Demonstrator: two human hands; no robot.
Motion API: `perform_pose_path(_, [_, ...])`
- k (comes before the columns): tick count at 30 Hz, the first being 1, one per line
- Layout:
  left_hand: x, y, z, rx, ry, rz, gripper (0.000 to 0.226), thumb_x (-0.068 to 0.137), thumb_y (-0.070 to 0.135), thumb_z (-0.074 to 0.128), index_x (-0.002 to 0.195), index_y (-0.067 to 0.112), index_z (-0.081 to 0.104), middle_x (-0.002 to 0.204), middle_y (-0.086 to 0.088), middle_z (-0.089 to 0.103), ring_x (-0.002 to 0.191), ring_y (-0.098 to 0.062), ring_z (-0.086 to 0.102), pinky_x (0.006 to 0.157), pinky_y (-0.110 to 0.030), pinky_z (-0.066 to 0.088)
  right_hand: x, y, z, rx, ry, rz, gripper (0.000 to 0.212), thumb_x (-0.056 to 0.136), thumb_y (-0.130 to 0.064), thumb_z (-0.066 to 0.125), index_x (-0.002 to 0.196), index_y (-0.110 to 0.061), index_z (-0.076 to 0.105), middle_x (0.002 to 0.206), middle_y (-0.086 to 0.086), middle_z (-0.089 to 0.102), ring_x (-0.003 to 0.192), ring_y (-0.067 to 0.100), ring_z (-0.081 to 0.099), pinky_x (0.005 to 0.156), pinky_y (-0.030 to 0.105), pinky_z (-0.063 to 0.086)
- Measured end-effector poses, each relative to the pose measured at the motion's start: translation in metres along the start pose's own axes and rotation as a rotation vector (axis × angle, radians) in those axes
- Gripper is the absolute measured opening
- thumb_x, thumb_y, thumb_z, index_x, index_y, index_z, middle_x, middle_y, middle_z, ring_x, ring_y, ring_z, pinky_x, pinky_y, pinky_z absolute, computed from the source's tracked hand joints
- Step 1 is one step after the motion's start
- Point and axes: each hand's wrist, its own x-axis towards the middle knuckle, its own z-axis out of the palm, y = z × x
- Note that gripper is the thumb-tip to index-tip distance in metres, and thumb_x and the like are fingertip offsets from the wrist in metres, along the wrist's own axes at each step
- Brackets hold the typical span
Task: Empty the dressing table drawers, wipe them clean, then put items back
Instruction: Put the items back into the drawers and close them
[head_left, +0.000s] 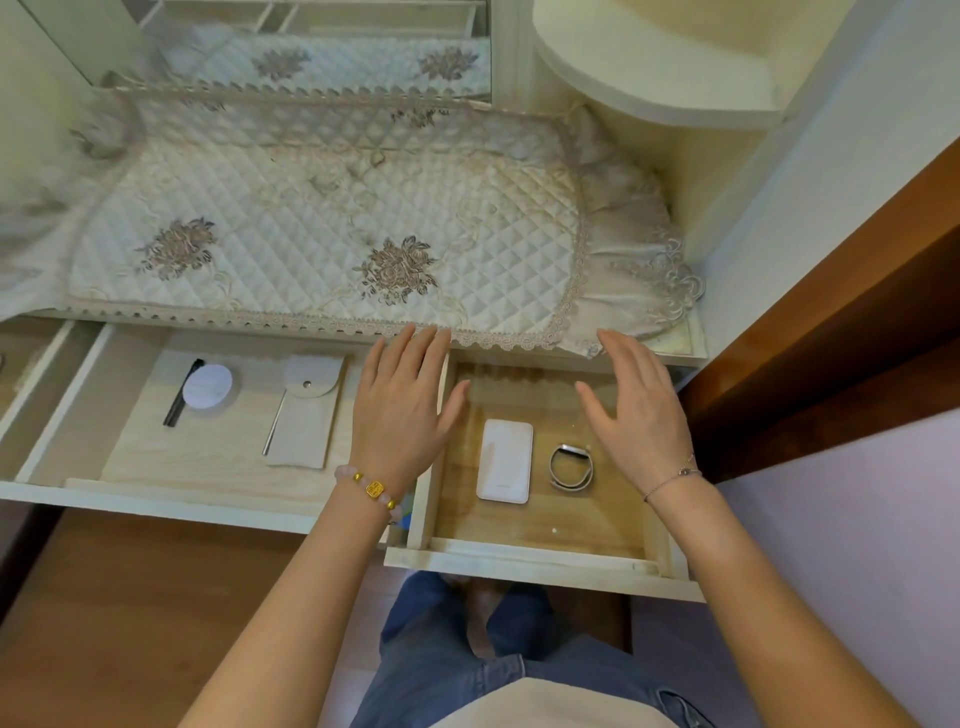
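at a dressing table, both drawers pulled out. left hand (400, 410) spread flat above the wall between the left drawer (156, 499) and the right drawer (540, 564), fingers straight and parted, gripping nothing, fingertips near the lace edge of the quilted cover (322, 228). right hand (639, 415) likewise spread over the right side of the right drawer, fingers straight, thumb held apart, holding nothing. in the right drawer, between the two hands: a flat white rectangular device (505, 461), just beside it and not touching, a coiled wrist band (571, 466). in the left drawer: a round white case (209, 385) with a black stick (182, 392) against its left side, and a pale snap pouch (309, 410) with a thin metal rod (274, 426) along its left edge. beaded bracelet (371, 491) on the left wrist, fine chain (670, 480) on the right.
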Motion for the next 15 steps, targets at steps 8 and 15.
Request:
perform_pose_path(8, [0.006,0.004,0.001,-0.02,0.022,0.044,0.05,0.09,0.035,0.053,0.129,0.004,0.052,0.13,-0.013,0.056,0.126,-0.031,0.047,0.107,-0.049,0.033,-0.002,0.0,-0.003,-0.019,0.015,0.023,0.055,0.092,-0.027,0.053,0.141,-0.01,0.034,0.145,0.007,0.038,0.137,0.023,0.029,0.116,0.037,0.024])
perform_pose_path(15, [0.038,-0.005,0.009,-0.081,-0.072,0.187,0.051,0.09,0.036,0.055,0.132,0.007,0.049,0.134,-0.011,0.052,0.13,-0.03,0.042,0.11,-0.047,0.028,-0.009,-0.005,-0.002,-0.067,0.123,0.166,0.055,0.092,-0.026,0.054,0.14,-0.008,0.036,0.144,0.01,0.041,0.135,0.024,0.033,0.114,0.036,0.026])
